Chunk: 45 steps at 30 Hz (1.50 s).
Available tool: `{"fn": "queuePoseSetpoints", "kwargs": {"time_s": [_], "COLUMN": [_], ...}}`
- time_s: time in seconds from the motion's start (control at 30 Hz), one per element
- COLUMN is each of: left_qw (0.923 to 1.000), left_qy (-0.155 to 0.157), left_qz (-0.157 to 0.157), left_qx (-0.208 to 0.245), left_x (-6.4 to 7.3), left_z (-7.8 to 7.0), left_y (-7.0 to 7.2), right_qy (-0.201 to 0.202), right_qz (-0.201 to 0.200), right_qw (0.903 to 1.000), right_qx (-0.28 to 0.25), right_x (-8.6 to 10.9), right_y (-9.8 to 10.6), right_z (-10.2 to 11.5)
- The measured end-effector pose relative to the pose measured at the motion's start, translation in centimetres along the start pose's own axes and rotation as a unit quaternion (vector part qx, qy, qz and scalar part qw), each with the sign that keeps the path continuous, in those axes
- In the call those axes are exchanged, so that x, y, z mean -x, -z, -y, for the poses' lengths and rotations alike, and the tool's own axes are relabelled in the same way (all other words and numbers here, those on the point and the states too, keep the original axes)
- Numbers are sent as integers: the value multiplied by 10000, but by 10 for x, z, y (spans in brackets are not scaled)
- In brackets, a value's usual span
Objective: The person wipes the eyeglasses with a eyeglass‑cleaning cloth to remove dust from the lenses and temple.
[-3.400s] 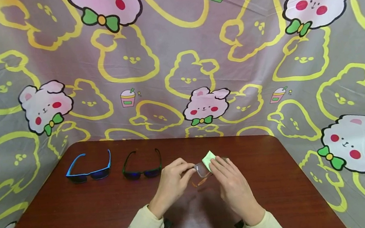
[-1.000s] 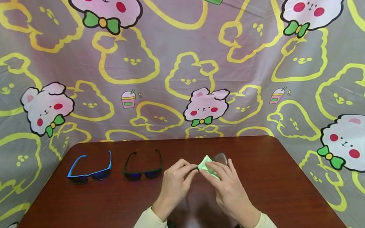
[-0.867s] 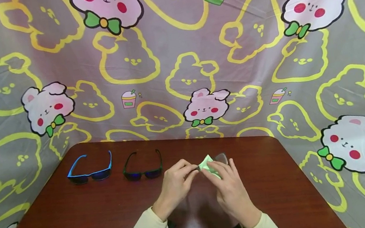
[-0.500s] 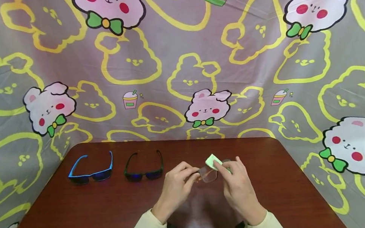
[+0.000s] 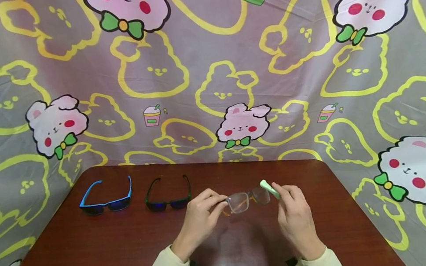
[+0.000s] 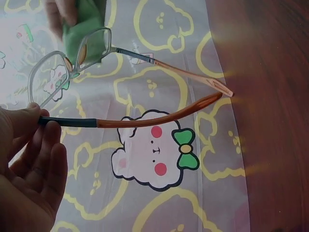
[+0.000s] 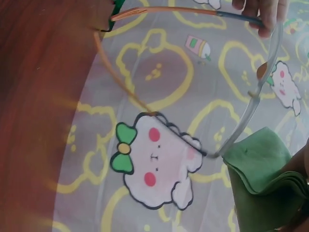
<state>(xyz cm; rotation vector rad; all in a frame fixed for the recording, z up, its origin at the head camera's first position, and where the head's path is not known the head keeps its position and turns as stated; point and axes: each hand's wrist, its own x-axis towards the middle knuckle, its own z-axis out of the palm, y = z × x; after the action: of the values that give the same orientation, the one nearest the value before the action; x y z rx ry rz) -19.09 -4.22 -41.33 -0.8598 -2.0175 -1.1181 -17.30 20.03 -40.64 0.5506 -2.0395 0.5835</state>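
Observation:
My left hand [image 5: 199,216] pinches a pair of clear-lensed eyeglasses [image 5: 239,203] at the hinge corner of the frame. In the left wrist view the glasses [image 6: 72,72] have a pale frame and orange-brown temples, both unfolded. My right hand [image 5: 297,216] holds a folded light green cleaning cloth [image 5: 270,189] between thumb and fingers. The cloth is at the far end of the glasses, and in the right wrist view the green cloth [image 7: 263,169] comes right up to the frame's corner. Both lenses show uncovered in the head view.
Blue-framed sunglasses [image 5: 106,204] lie at the left of the brown table [image 5: 104,253], temples pointing back. Beside them are dark-framed sunglasses [image 5: 168,204]. A patterned curtain [image 5: 185,163] with cartoon rabbits surrounds the table's back and sides.
The cloth covered a lens earlier, first the right part, then the left. Now my right hand has drawn it off to the right, and both lenses show. My left hand keeps its pinch.

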Motion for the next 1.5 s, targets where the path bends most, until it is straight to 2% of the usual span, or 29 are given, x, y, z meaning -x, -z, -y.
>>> {"fn": "queuePoseSetpoints", "kwargs": {"time_s": [0.1,0.23,0.5,0.57,0.73,1.0,1.23,1.37,1.5], "left_qw": [9999,9996,9996,9996,9994,9977,9963,9954,9947], "left_qy": [94,244,203,195,280,510,627,670,704], "left_qz": [0,70,67,54,43,-115,-233,-265,-214], "left_qx": [70,109,164,193,222,434,541,630,714], "left_x": [0,0,2,1,1,0,-1,-1,-1], "left_z": [1,0,0,-1,-2,-4,-4,-4,-5], "left_y": [2,3,3,3,3,4,7,8,9], "right_qy": [-255,-394,-676,-675,-593,-754,-59,278,414], "right_qz": [141,124,-580,-692,-653,-290,-94,-16,39], "right_qw": [9995,9989,9957,9952,9958,9905,9855,9856,9884], "right_qx": [134,208,250,141,-231,-1113,-1694,-1669,-1458], "right_x": [4,5,2,1,1,3,2,3,2], "right_y": [1,1,0,-1,-2,1,-1,-2,-2], "right_z": [-3,-6,-6,-4,1,4,0,-1,-3]}}
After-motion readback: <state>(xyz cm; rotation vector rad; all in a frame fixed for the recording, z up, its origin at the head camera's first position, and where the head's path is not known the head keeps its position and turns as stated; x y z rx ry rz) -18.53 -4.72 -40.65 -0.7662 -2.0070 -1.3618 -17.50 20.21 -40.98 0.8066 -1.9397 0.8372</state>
